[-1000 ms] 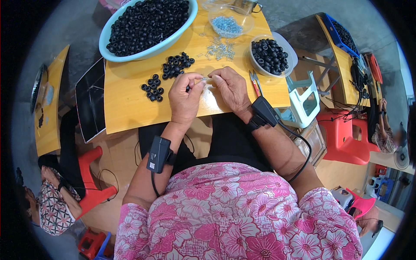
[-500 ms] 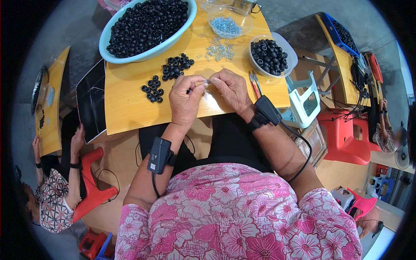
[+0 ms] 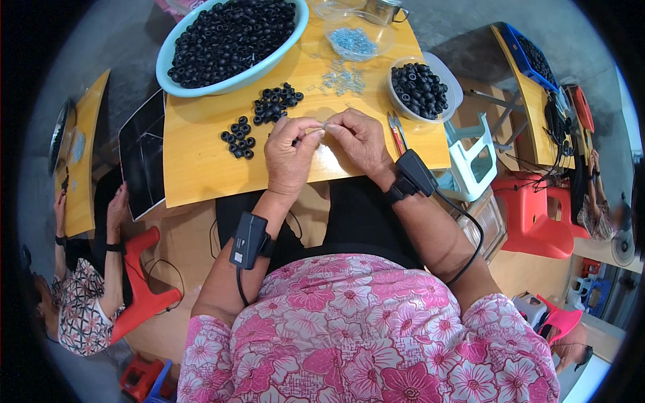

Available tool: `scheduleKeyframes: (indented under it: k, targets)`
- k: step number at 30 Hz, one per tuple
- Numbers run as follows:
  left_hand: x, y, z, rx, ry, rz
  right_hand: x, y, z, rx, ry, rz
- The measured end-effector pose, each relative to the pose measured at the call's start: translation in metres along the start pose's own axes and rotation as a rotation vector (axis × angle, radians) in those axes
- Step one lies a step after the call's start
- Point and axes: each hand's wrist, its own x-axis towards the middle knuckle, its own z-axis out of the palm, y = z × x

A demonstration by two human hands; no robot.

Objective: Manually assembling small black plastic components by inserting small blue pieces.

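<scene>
Where hands (image 3: pixel 290 156) (image 3: pixel 363 139) pinch, tiny piece (image 3: pixel 325 125), long axis unclear

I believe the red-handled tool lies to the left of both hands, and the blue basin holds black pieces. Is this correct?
Not entirely: the head view shows the red-handled tool to the right of both the left hand and right hand. The blue basin does hold black pieces.

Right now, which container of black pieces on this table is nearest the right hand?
The small clear tub; the larger blue basin stands farther from the right hand, at left.
</scene>
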Motion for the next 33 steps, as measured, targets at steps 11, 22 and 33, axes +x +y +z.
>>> scheduleKeyframes:
  k: [11, 22, 33]
  targets:
    - [0.0024, -0.0045, 0.0017, -0.019, -0.039, -0.111, -0.0008, 0.0023, 0.0027, 0.005, 0.066, 0.019]
    - [0.0021, -0.0011, 0.0018, 0.006, -0.046, -0.074, -0.0018, 0.0021, 0.0001, 0.081, 0.027, -0.009]
    - [0.0026, -0.0018, 0.0025, 0.007, -0.029, -0.060, -0.0006, 0.0015, -0.0002, -0.001, 0.013, -0.039]
